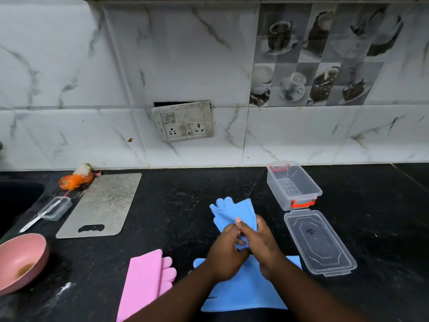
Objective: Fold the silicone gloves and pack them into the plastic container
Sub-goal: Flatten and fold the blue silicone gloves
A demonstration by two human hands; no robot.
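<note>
A folded blue silicone glove (232, 212) is lifted above the black counter, its fingers pointing away from me. My left hand (226, 252) and my right hand (261, 242) both grip its near end, thumbs on top. Under my forearms a second blue glove (246, 291) lies flat on the counter. A pink glove (146, 280) lies flat to the left, partly hidden by my left arm. The clear plastic container (293, 184) with red clips stands open at the back right. Its clear lid (319, 240) lies on the counter just in front of it.
A grey cutting board (102, 205) lies at the left, with a small clear box (55, 208) and an orange brush (75, 178) beside it. A pink bowl (21, 261) sits at the left edge near a sink (16, 198). A tiled wall with a socket plate (183, 120) stands behind.
</note>
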